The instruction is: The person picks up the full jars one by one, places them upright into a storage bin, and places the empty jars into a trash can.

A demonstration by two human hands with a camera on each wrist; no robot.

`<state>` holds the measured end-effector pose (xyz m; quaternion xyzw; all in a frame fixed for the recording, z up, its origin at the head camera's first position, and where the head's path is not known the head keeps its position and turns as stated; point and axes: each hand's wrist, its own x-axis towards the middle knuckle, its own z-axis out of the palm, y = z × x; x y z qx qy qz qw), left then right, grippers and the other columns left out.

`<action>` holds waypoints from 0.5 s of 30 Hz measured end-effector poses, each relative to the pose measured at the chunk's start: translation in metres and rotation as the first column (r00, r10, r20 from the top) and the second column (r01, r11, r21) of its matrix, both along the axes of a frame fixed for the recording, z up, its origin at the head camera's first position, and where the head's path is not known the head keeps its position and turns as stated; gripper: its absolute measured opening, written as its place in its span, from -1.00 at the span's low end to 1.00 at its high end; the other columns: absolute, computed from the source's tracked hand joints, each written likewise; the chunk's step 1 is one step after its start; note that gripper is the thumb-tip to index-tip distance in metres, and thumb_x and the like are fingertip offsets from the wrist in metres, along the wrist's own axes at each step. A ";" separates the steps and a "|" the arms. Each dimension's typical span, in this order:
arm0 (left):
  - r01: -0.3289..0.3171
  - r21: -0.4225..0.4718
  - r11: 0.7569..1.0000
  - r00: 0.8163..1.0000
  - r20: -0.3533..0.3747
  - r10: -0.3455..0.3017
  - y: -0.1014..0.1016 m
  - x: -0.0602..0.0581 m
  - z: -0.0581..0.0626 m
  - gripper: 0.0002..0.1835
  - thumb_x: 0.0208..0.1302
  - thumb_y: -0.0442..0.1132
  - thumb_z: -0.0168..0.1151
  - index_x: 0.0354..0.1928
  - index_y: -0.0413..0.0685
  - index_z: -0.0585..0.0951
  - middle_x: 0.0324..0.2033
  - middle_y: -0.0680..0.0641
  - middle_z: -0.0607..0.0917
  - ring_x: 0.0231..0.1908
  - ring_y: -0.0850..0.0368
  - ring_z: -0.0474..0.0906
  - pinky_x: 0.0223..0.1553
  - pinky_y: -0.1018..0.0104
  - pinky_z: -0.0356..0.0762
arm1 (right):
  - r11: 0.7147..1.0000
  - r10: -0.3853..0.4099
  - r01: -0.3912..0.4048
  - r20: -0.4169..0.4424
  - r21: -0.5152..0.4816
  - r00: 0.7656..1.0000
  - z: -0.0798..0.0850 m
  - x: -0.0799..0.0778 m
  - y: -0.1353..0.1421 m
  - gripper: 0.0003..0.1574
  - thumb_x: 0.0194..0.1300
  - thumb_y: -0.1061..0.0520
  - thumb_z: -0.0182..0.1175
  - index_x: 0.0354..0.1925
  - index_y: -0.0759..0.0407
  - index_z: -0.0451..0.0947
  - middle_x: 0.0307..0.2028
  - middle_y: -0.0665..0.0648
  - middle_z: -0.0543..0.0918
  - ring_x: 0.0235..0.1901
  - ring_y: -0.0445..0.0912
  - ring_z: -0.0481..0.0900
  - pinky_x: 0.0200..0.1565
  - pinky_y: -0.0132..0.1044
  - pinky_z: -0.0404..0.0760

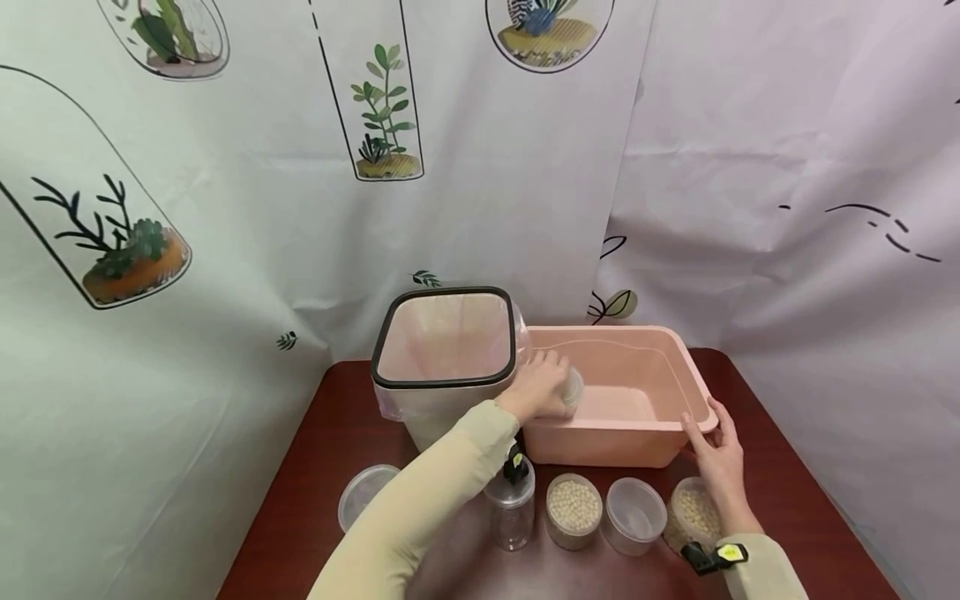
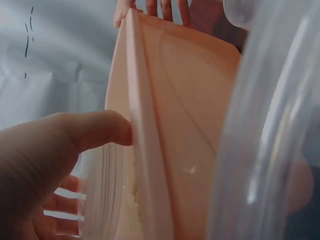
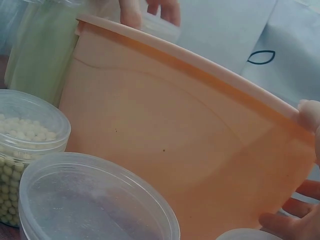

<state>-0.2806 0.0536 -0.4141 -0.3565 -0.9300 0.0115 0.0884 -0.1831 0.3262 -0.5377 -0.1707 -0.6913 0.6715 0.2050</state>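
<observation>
My left hand (image 1: pixel 542 385) holds a clear plastic jar (image 1: pixel 573 390) at the left end of a pink basin (image 1: pixel 600 446). In the left wrist view, the thumb (image 2: pixel 107 129) lies against the basin's rim, and the jar (image 2: pixel 102 185) shows something pale inside; its contents are partly hidden. At the basin's front right corner, my right hand (image 1: pixel 720 458) grips the rim, thumb on top and fingers against the outside. Below that hand stands a jar of pale beans (image 1: pixel 693 512).
Left of the basin stands a black-rimmed bin (image 1: pixel 427 400) with a clear liner. Along the front are a tall clear jar (image 1: pixel 512 521), another bean jar (image 1: pixel 573 507) and a clear tub (image 1: pixel 635 512). A round clear container (image 1: pixel 360 496) sits beside the left sleeve.
</observation>
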 end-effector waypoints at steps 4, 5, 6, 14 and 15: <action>-0.060 0.028 0.998 0.995 0.078 0.058 -0.001 -0.004 -0.007 -0.33 -0.18 0.13 0.36 -0.02 -0.10 0.47 -0.17 -0.12 0.48 -0.12 -0.04 0.41 -0.21 0.15 0.44 | 0.999 -0.035 0.034 0.034 0.029 0.999 -0.015 -0.006 0.005 -0.16 0.19 -0.13 0.24 0.36 -0.37 0.12 0.18 0.27 0.31 -0.18 -0.35 0.47 -0.32 -0.37 0.59; -0.069 0.028 0.997 0.994 0.086 0.066 -0.001 -0.005 -0.009 -0.36 -0.17 0.12 0.36 -0.06 -0.09 0.47 -0.20 -0.11 0.48 -0.15 -0.04 0.42 -0.21 0.15 0.43 | 0.999 -0.042 0.041 0.027 0.030 0.999 -0.021 -0.008 0.007 -0.17 0.17 -0.15 0.26 0.34 -0.40 0.13 0.17 0.27 0.31 -0.19 -0.36 0.47 -0.34 -0.37 0.59; -0.073 0.028 0.997 0.994 0.088 0.070 -0.001 -0.006 -0.011 -0.37 -0.18 0.13 0.36 -0.09 -0.08 0.48 -0.22 -0.11 0.48 -0.15 -0.04 0.42 -0.21 0.14 0.43 | 0.998 -0.048 0.047 0.035 0.030 0.998 -0.022 -0.009 0.008 -0.16 0.17 -0.15 0.25 0.34 -0.39 0.13 0.19 0.30 0.30 -0.18 -0.34 0.47 -0.33 -0.36 0.59; -0.059 -0.049 0.997 0.996 0.061 0.062 0.001 -0.014 -0.015 -0.50 -0.16 0.20 0.35 -0.28 0.01 0.52 -0.27 -0.03 0.56 -0.10 0.00 0.43 0.05 0.02 0.24 | 0.999 -0.023 0.023 0.005 0.046 1.000 -0.016 -0.006 0.008 -0.17 0.19 -0.13 0.24 0.36 -0.37 0.11 0.22 0.38 0.25 -0.22 -0.39 0.47 -0.36 -0.38 0.59; -0.057 -0.047 0.997 0.996 0.058 0.060 0.001 -0.015 -0.014 -0.54 -0.15 0.17 0.36 -0.31 0.01 0.55 -0.27 -0.02 0.57 -0.11 0.02 0.45 0.03 0.05 0.27 | 0.999 -0.016 0.016 0.001 0.042 1.000 -0.015 -0.006 0.008 -0.16 0.19 -0.12 0.24 0.36 -0.36 0.11 0.21 0.39 0.25 -0.22 -0.39 0.47 -0.36 -0.38 0.59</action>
